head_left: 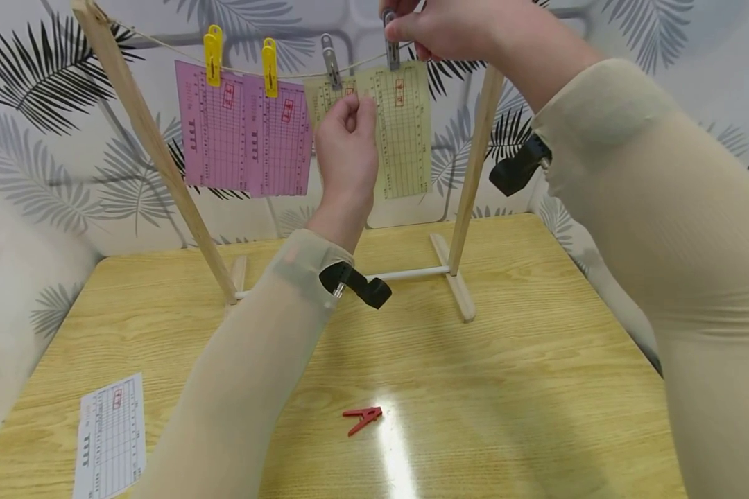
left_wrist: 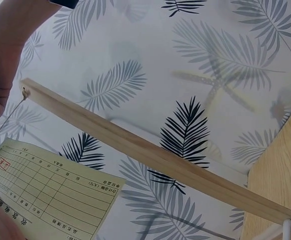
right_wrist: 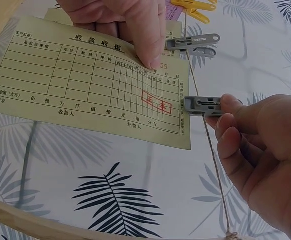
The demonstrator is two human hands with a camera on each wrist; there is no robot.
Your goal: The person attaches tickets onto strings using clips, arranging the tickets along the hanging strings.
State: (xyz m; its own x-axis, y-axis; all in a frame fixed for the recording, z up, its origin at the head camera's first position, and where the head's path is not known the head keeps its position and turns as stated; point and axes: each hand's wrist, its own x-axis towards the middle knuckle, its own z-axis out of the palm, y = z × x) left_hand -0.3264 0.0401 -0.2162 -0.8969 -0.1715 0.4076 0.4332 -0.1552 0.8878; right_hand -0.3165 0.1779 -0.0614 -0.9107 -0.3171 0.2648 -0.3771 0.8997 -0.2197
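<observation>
A wooden rack point(head_left: 152, 149) carries a string point(right_wrist: 208, 145) with two pink slips point(head_left: 243, 135) under yellow pegs point(head_left: 213, 54). To their right hang two yellow slips. My left hand point(head_left: 356, 111) pinches the nearer yellow slip point(head_left: 402, 132) at its left edge; in the right wrist view its fingers point(right_wrist: 143, 42) lie on the slip point(right_wrist: 90, 85). My right hand point(head_left: 406, 31) pinches a grey peg point(head_left: 391, 50) at the slip's top on the string, shown close in the right wrist view point(right_wrist: 203, 106). A second grey peg point(right_wrist: 193, 44) clips the other yellow slip.
A red peg point(head_left: 363, 418) lies on the wooden table point(head_left: 537, 360) near the front middle. A white slip point(head_left: 111, 436) lies at the front left. The rack's right post point(head_left: 474, 166) stands beside my right arm. Leaf-patterned fabric surrounds the table.
</observation>
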